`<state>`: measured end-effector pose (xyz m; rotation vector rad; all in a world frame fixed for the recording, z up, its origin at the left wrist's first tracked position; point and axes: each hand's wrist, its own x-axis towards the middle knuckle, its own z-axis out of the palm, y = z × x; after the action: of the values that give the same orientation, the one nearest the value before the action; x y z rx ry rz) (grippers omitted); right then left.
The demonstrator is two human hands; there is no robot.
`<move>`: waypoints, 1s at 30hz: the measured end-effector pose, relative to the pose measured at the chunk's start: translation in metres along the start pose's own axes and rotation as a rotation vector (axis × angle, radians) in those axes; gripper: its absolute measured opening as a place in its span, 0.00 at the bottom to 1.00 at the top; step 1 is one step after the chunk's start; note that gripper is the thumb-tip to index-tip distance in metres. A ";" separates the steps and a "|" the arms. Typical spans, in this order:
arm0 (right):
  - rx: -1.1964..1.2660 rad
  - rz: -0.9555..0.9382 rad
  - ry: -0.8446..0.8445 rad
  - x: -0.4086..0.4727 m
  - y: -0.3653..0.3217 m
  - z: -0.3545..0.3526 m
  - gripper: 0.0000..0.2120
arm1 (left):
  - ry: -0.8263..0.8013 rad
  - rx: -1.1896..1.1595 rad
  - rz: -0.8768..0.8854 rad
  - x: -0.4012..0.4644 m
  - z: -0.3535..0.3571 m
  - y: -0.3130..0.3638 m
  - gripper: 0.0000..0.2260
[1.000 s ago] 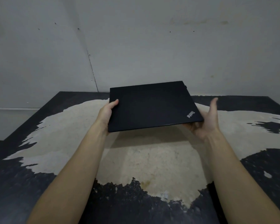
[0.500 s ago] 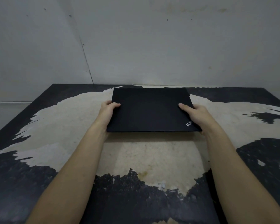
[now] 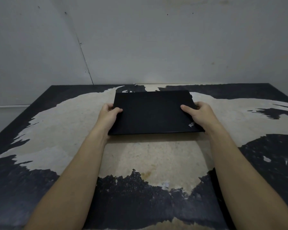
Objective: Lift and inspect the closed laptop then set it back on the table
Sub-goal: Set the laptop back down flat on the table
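Note:
A closed black laptop (image 3: 152,112) with a small silver logo at its near right corner lies nearly flat, low over or on the worn table (image 3: 60,123); a thin shadow shows under its front edge. My left hand (image 3: 108,115) grips its left edge, thumb on the lid. On the right edge my right hand (image 3: 198,113) holds it the same way, thumb resting on top. Fingers under the laptop are hidden.
The table top is dark with a large pale patch where the coating has peeled. A grey wall (image 3: 156,47) rises right behind the table's far edge, close to the laptop's back.
The laptop came down from a raised, tilted hold to nearly flat at table level. My right hand shifted from under the corner to gripping the right edge with the thumb on top.

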<state>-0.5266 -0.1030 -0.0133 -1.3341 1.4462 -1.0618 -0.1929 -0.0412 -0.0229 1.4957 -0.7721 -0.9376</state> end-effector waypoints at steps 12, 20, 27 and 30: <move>-0.113 0.002 0.025 -0.002 0.003 0.002 0.13 | 0.002 0.172 0.032 0.003 0.004 -0.007 0.03; -0.202 0.027 0.021 -0.002 0.005 -0.002 0.15 | -0.008 0.299 0.045 0.011 0.005 -0.011 0.06; -0.286 0.083 0.029 -0.001 0.005 -0.005 0.19 | -0.020 0.368 0.073 0.006 0.007 -0.009 0.09; -0.279 0.091 0.032 -0.002 0.006 -0.006 0.19 | -0.008 0.377 0.068 0.003 0.011 -0.008 0.08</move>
<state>-0.5334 -0.1003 -0.0176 -1.4334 1.7106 -0.8481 -0.2016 -0.0478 -0.0313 1.7772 -1.0415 -0.7751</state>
